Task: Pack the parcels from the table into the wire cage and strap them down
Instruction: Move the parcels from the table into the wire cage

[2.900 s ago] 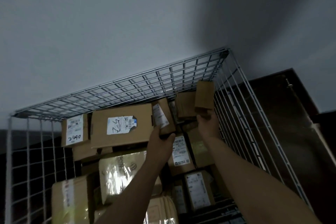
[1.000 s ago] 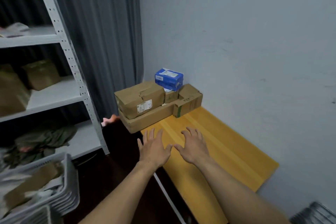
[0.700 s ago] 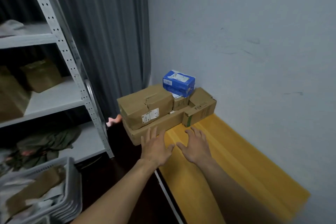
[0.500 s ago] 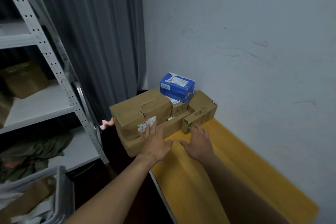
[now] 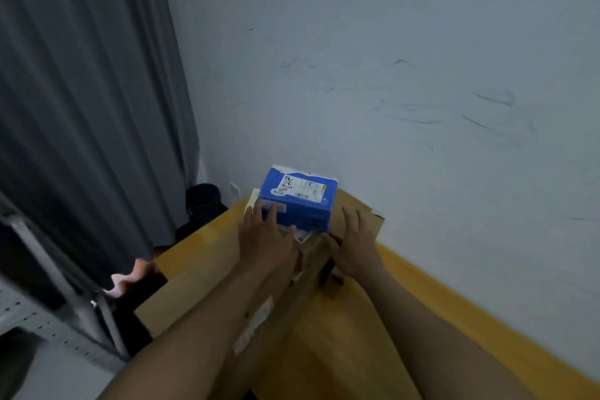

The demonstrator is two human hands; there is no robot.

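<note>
A stack of parcels stands at the far end of the yellow table (image 5: 448, 312), against the wall. On top lies a blue box (image 5: 302, 201) with a white label. My left hand (image 5: 264, 237) touches its near left side with straight fingers, the forearm passing over a large cardboard box (image 5: 194, 273). My right hand (image 5: 354, 243) rests flat on a small brown box (image 5: 349, 200) just right of the blue one, thumb spread towards another brown box (image 5: 308, 253) between my hands. The wire cage is out of view.
A grey curtain (image 5: 81, 107) hangs at the left, with a metal shelf upright (image 5: 61, 295) in front of it. A dark round object (image 5: 203, 198) sits on the floor in the corner. The white wall (image 5: 406, 75) closes the right side.
I turned from the wire cage to the table and moved in. Both hands travelled forward from above the bare table onto the stack; the left now touches the blue box, the right the small brown one.
</note>
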